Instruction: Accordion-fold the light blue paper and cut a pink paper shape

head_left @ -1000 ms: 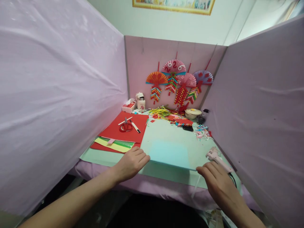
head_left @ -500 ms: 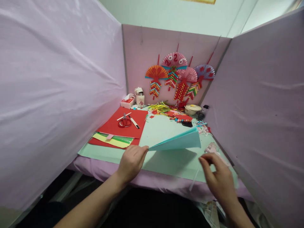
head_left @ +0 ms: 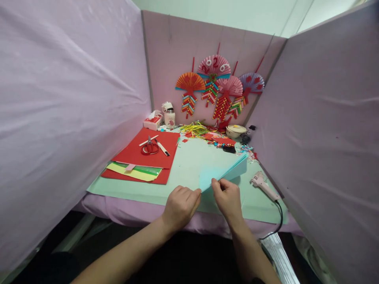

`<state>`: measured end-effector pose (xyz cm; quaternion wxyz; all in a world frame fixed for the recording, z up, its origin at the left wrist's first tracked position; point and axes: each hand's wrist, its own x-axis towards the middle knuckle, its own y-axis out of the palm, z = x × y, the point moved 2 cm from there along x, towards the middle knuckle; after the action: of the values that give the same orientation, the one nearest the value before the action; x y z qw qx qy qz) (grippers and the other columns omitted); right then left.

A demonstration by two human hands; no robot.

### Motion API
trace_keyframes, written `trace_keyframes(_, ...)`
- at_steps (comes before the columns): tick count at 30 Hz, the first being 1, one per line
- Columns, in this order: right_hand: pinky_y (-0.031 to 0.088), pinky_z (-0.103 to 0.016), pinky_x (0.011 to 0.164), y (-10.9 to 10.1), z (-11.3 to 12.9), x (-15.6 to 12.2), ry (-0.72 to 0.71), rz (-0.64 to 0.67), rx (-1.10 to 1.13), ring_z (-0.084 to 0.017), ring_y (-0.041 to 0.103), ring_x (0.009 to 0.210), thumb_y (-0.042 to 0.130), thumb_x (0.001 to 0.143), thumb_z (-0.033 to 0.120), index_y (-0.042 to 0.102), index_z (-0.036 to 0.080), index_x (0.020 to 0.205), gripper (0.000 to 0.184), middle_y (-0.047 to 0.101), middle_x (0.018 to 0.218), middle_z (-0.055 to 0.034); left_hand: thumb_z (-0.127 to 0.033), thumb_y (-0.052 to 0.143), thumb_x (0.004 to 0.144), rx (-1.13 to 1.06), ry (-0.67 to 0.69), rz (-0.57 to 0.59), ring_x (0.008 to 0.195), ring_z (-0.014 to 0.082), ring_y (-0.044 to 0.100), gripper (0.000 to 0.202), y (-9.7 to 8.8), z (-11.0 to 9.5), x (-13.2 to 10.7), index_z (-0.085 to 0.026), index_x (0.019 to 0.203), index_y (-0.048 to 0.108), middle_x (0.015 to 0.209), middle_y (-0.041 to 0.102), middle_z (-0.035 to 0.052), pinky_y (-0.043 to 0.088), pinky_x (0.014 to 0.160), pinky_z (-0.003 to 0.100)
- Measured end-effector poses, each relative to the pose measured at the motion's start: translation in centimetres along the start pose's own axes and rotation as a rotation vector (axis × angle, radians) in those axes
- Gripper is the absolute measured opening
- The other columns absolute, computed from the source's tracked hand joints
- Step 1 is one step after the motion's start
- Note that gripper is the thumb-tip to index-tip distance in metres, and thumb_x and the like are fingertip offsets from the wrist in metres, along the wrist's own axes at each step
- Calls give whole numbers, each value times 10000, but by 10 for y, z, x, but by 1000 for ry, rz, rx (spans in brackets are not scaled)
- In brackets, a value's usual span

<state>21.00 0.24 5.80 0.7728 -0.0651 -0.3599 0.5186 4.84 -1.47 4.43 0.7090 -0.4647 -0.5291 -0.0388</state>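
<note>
Folded light-blue paper is held up just above the table, its layers fanning apart toward the right. My left hand is closed and pinches the near left end of the paper. Close beside it, my right hand pinches the paper's near edge between thumb and fingers. Both hands are near the front of the table. The fingertips under the paper are partly hidden.
Red paper sheets lie at the left, with scissors and a utility knife on top. A glue gun with a cord lies right. Paper scraps and a lidded bowl stand behind. Paper fans hang on the back panel.
My right hand has moved left from beyond the paper's right end and now pinches its edge. My left hand and the paper's pinched end sit slightly further right. The glue gun is now uncovered.
</note>
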Motion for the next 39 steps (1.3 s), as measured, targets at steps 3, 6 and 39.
trace_keyframes(3,263,-250,505,-6,0,-1,-128,-55,-120,-86,305,468,489,895,321,318,219,509,434,299,471,65,-197,489,952,-48,-24,35,608,158,543,140,8,-3,-8,-159,910,617,622,582,5,382,608,318)
trace_keyframes(6,280,-276,576,-17,7,6,-430,-83,-360,-113,377,537,479,893,231,426,210,570,327,418,544,31,-237,486,954,-95,-38,77,599,163,541,172,14,-4,-16,-160,870,616,611,575,11,382,600,314)
trace_keyframes(39,371,-290,748,16,-66,-8,-433,401,-506,-184,515,835,523,943,202,653,184,947,132,616,889,-48,-173,481,950,118,-42,743,879,231,537,150,59,35,4,-150,917,625,926,604,81,434,730,341)
